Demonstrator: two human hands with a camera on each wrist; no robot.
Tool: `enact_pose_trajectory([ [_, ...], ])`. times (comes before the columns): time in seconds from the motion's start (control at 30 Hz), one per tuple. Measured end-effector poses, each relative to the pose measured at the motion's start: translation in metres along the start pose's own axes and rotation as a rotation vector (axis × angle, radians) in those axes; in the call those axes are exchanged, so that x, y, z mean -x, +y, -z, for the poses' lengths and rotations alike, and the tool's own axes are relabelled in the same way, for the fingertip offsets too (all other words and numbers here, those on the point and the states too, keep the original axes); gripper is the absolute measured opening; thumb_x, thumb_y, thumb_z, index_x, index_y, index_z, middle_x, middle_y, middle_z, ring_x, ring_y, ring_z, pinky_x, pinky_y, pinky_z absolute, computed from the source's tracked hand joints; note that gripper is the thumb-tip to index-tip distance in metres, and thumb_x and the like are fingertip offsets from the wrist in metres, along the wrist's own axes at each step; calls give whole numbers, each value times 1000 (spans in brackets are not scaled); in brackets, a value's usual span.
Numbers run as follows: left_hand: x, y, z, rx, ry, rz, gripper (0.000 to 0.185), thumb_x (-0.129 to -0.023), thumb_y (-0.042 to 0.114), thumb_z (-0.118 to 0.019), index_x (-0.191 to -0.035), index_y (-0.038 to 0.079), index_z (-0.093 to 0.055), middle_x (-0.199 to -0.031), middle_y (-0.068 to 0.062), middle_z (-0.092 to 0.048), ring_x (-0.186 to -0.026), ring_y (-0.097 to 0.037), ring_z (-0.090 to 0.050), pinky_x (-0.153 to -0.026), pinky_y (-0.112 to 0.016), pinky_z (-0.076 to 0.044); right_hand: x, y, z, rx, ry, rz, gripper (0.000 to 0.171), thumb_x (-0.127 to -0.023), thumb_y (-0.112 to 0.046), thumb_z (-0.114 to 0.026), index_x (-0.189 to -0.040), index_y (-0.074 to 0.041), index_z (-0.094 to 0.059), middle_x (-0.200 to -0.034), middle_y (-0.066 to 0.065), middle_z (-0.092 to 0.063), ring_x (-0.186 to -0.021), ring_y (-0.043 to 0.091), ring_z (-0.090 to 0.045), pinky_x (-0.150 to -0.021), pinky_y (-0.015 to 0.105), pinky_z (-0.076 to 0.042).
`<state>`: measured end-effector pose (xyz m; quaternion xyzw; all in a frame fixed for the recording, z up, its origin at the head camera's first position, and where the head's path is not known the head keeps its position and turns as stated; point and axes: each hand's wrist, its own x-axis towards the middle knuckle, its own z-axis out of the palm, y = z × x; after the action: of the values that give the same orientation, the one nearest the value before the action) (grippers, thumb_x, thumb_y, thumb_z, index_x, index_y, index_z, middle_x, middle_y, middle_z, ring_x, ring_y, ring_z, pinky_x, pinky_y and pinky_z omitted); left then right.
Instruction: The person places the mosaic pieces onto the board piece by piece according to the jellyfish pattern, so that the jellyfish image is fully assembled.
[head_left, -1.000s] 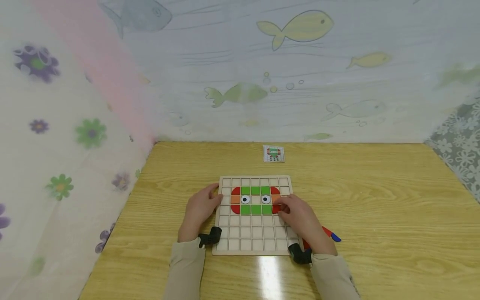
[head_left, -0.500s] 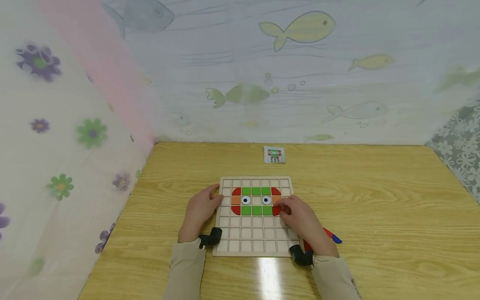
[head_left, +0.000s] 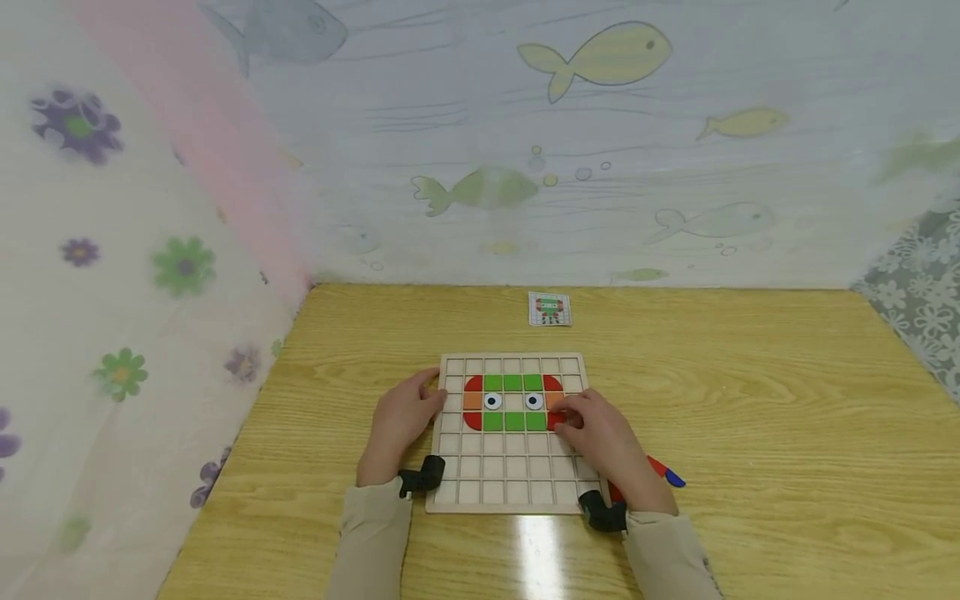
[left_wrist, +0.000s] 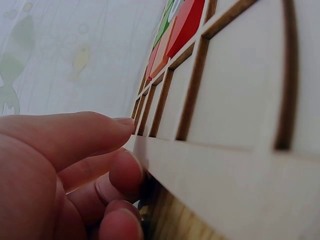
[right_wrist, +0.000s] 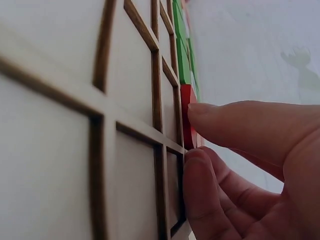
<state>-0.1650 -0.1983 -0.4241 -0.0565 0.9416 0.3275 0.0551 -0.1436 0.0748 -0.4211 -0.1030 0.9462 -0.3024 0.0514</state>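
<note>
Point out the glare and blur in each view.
Head view: a bright glare streak on the table, nearer than the board; left wrist view: dim, the wall out of focus; right wrist view: dim too, the board's nearest part soft.

Two hands (head_left: 401, 417), one board (head_left: 504, 468), one card (head_left: 550, 308)
Six green squares (head_left: 513, 382), four red corners (head_left: 474, 382), two orange squares (head_left: 472, 402), two eyes (head_left: 492, 402); lower right, loose pieces (head_left: 675, 478) too hidden to count.

The head view is bright, with white glare on the desk (head_left: 787, 400); both wrist views are dimmer, the wooden grid board (left_wrist: 235, 85) blurred where nearest.
</note>
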Motion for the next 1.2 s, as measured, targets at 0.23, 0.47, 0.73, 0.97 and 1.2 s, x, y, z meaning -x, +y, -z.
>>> enact_pose_trajectory([
  [0.23, 0, 0, -1, 4, 3, 5, 45, -87, 32, -55, -129, 19, -49, -62, 2, -52, -47, -14, -48, -51, -29, -35, 0, 0, -1, -1, 2, -3, 23, -77, -21, -69, -99, -18, -66, -85, -2, -49, -72, 15, -43, -63, 28, -37],
  [0.47, 0, 0, -1, 12, 3, 9, 44, -87, 33, -55, -129, 19, -49, -61, 2, -52, -46, -15, -48, -49, -29, -35, 0, -1, -3, -20, 13, -14, 24, -77, -23, -69, -100, -18, -66, -85, -1, -48, -70, 14, -43, -62, 28, -37],
  [0.73, 0, 1, -1, 14, 0, 14, 45, -87, 34, -55, -129, 20, -49, -61, 2, -51, -48, -15, -46, -48, -29, -34, 1, -4, -2, -10, 11, -27, 23, -77, -18, -68, -100, -16, -65, -84, 1, -46, -68, 14, -43, -58, 28, -36],
  [0.97, 0, 0, 0, -1, 8, -5, 44, -87, 34, -54, -128, 18, -50, -60, 2, -51, -48, -15, -45, -48, -28, -33, -1, -1, -1, -18, 13, -7, 23, -76, -14, -68, -99, -15, -65, -82, -2, -51, -71, 13, -45, -63, 29, -39],
  [1.2, 0, 1, 0, -2, 12, -14, 44, -87, 33, -54, -128, 18, -50, -59, 3, -51, -48, -15, -46, -49, -29, -33, 2, 5, 7, -177, -38, -62, 19, -83, -21, -63, -102, -20, -64, -88, -5, -57, -77, 13, -51, -68, 30, -42],
])
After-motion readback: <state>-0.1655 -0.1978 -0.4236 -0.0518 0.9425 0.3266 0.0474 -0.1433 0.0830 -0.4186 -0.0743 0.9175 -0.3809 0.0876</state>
